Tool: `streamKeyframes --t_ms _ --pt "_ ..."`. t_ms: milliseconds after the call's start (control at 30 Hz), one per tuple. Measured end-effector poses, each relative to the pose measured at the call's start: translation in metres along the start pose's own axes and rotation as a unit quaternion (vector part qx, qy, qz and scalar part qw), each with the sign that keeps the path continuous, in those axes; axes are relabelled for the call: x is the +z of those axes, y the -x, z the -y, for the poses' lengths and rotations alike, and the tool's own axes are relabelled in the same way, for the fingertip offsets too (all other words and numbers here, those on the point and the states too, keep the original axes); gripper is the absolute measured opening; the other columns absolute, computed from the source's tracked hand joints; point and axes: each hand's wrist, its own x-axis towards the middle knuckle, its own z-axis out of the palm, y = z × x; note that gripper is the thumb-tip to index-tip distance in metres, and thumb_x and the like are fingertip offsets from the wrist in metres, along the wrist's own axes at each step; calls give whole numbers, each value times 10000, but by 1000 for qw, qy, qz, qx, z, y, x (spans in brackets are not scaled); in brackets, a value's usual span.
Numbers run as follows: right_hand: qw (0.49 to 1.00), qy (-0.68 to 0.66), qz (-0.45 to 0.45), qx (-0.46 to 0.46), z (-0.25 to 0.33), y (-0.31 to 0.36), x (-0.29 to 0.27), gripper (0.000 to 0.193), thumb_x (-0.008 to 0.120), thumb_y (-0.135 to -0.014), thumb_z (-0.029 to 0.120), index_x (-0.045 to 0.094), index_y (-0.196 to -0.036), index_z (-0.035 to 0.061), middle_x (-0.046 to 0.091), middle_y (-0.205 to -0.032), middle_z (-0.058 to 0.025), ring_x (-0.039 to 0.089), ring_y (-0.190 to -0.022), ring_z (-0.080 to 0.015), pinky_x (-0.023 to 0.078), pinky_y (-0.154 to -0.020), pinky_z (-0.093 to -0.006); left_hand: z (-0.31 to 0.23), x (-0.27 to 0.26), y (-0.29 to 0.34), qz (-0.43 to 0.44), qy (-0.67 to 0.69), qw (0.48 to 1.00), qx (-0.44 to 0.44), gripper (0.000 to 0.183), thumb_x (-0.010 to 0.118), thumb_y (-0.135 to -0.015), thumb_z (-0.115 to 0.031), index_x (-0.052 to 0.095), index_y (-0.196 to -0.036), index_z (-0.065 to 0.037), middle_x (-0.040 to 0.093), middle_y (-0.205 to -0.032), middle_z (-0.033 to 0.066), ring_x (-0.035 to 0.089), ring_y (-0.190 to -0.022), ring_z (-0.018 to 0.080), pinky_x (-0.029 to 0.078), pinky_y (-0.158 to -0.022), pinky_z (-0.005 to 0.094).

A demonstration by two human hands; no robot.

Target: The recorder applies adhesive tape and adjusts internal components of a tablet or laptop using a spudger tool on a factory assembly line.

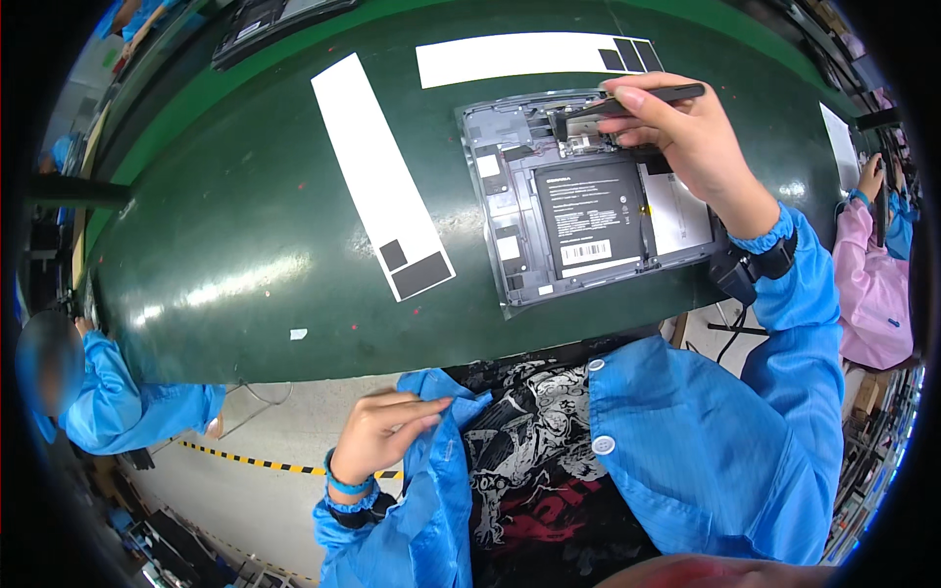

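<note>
An opened tablet-like device lies on the green table, its inside facing up. A large black battery fills its middle, and a circuit board sits along its far side. My right hand grips black tweezers over that board. At their tips is a small black piece; whether the tips pinch it, I cannot tell. Down by my body, my left hand pinches the front edge of my blue jacket, off the table.
A white strip with black patches lies left of the device, and another white strip lies beyond it. A dark device sits at the far left. Co-workers in blue and pink are at either side.
</note>
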Motion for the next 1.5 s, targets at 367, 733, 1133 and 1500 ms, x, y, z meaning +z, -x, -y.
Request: streamKeyframes --t_ms 367,733,1133,1500 --pt "999 -21 11 21 -11 -10 -1 250 669 -905 179 662 -1053 -22 696 -924 -130 702 -826 -171 567 -742 -248 21 6 7 -47 -258 938 -226 139 741 -773 -114 713 -903 -74 611 -573 90 600 -504 296 470 -496 371" --pt "1000 3 11 15 -14 -11 -2 259 673 -907 193 662 -1065 -12 702 -898 -122 700 -831 -157 560 -747 -244 108 22 17 -113 -352 918 -145 256 639 -743 10 693 -987 -44 679 -957 169 639 -861 382 516 -722 436" --pt "1000 21 0 11 -13 -16 0 273 680 -901 219 667 -1045 -12 706 -887 -129 698 -813 -152 558 -734 -239 -6 -13 -2 117 -262 942 -173 111 788 -687 -186 714 -726 -112 641 -733 51 628 -664 275 490 -579 385" --pt "999 29 14 9 -8 -13 3 236 671 -907 194 667 -1030 -7 703 -849 -112 693 -772 -129 551 -696 -221 -89 -83 -46 -12 -211 960 186 339 809 -662 -212 510 -577 -76 532 -618 34 547 -521 216 403 -455 323"
